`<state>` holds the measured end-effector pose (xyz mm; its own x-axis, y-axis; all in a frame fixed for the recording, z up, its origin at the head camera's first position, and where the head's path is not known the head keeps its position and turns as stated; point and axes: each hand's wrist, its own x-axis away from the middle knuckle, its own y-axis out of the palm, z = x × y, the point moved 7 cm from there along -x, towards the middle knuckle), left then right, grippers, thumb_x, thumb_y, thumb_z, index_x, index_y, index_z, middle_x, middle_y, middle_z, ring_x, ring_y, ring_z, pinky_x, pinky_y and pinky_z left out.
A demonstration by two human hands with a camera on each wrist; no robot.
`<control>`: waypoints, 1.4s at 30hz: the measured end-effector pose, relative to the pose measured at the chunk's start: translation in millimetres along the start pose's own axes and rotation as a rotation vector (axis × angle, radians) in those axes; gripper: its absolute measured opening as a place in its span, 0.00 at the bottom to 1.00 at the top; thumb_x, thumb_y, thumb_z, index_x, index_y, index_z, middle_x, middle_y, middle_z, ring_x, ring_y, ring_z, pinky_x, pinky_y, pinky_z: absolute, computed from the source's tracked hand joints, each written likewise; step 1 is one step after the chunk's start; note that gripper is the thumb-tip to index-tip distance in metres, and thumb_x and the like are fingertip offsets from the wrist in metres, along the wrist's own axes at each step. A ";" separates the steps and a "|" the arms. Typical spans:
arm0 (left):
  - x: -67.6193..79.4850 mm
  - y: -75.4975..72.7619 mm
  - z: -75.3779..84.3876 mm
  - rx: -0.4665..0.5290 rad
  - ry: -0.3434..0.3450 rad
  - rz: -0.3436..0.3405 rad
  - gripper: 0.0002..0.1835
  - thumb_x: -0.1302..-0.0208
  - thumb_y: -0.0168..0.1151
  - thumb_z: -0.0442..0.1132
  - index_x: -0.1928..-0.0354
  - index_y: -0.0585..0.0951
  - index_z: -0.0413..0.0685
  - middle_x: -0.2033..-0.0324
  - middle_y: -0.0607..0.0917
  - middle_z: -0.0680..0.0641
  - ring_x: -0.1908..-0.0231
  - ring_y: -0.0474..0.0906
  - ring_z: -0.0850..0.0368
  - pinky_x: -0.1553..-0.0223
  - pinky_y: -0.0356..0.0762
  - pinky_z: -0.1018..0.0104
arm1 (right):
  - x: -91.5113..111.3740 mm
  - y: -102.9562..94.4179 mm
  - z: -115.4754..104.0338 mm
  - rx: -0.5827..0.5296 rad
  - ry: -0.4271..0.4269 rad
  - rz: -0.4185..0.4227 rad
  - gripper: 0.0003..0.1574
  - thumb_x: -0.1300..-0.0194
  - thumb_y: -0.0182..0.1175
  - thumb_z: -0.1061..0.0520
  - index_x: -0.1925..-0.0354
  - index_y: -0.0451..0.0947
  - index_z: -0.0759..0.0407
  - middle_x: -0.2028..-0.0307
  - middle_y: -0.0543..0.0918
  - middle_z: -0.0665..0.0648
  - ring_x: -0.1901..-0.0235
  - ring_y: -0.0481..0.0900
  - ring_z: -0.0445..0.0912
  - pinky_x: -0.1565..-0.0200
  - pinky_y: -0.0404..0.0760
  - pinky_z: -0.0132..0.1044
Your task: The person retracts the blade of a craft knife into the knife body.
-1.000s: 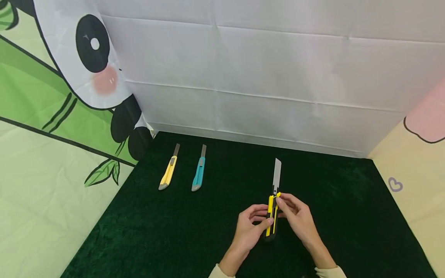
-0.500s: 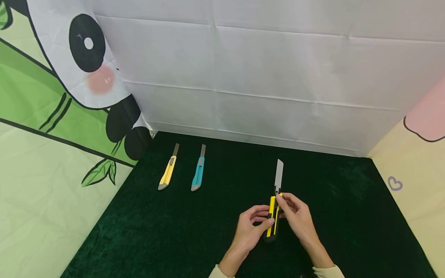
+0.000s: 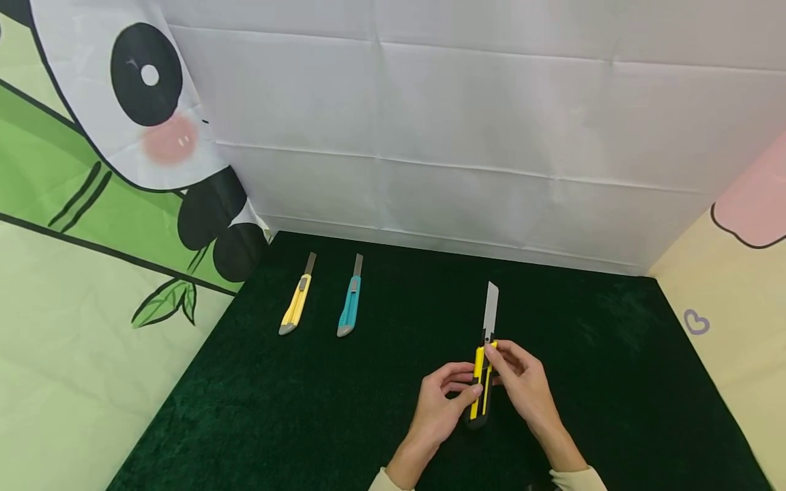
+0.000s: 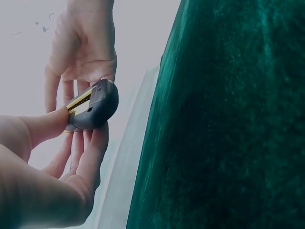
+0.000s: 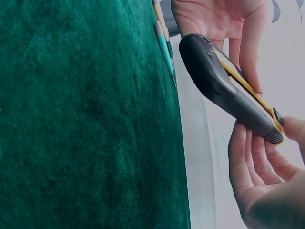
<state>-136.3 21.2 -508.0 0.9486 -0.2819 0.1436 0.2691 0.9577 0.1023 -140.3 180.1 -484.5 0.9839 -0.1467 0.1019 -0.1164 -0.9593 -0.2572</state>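
A yellow and black utility knife [image 3: 482, 385] is held between both hands, its wide blade [image 3: 490, 310] out and pointing away toward the back wall. My left hand [image 3: 436, 409] pinches the lower handle, thumb on top and fingers beneath. Near the blade end, my right hand [image 3: 528, 389] grips the handle with its thumb at the slider. In the left wrist view the black butt end [image 4: 102, 107] of the knife faces the camera. The right wrist view shows the black grip side of the handle [image 5: 224, 90], raised off the cloth.
A yellow utility knife [image 3: 297, 305] and a teal utility knife [image 3: 350, 307] lie side by side at the back left, blades out. Dark green cloth [image 3: 276, 409] covers the table. A white sheet [image 3: 460, 136] hangs behind, with printed panels at both sides.
The hands and the held knife stay almost in place, with only a slight shift of the knife. Its blade looks equally long throughout. The head view has turned slightly.
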 end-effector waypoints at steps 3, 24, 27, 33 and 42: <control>0.1 -0.8 0.1 -0.001 0.001 0.004 0.16 0.33 0.70 0.37 0.44 0.83 0.50 0.49 0.83 0.52 0.50 0.81 0.57 0.45 0.80 0.56 | 0.9 0.8 -0.1 0.000 -0.001 -0.004 0.30 0.25 0.58 0.39 0.40 0.77 0.60 0.49 0.82 0.60 0.54 0.83 0.48 0.54 0.84 0.38; 5.7 -4.1 -4.2 -0.002 -0.013 0.001 0.14 0.34 0.70 0.36 0.47 0.84 0.51 0.52 0.84 0.52 0.52 0.81 0.57 0.49 0.81 0.59 | 9.1 4.2 3.8 0.003 -0.029 -0.002 0.28 0.24 0.59 0.43 0.38 0.78 0.61 0.51 0.84 0.61 0.56 0.84 0.47 0.55 0.85 0.36; 6.2 -4.3 -4.6 0.000 -0.015 0.002 0.14 0.34 0.70 0.36 0.47 0.84 0.50 0.52 0.84 0.52 0.53 0.81 0.57 0.49 0.81 0.59 | 9.6 4.5 4.0 0.010 -0.037 -0.001 0.28 0.24 0.59 0.44 0.38 0.78 0.62 0.51 0.85 0.61 0.57 0.84 0.48 0.55 0.85 0.36; 6.7 -5.8 -5.4 0.001 -0.015 0.000 0.13 0.34 0.70 0.36 0.48 0.84 0.50 0.52 0.84 0.52 0.52 0.81 0.57 0.48 0.81 0.59 | 11.5 5.4 3.5 0.007 -0.053 0.007 0.27 0.24 0.60 0.46 0.37 0.78 0.62 0.51 0.85 0.61 0.57 0.85 0.47 0.55 0.85 0.38; 7.5 -8.1 -5.0 -0.005 -0.004 -0.010 0.14 0.34 0.70 0.36 0.48 0.84 0.50 0.51 0.84 0.52 0.52 0.81 0.57 0.47 0.80 0.60 | 14.5 7.5 3.8 0.003 -0.049 0.024 0.29 0.24 0.61 0.45 0.36 0.77 0.62 0.48 0.84 0.62 0.55 0.85 0.46 0.54 0.85 0.38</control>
<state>-130.5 11.7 -512.7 0.9453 -0.2916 0.1464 0.2793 0.9551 0.0989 -126.4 171.7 -488.7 0.9862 -0.1582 0.0488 -0.1401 -0.9548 -0.2623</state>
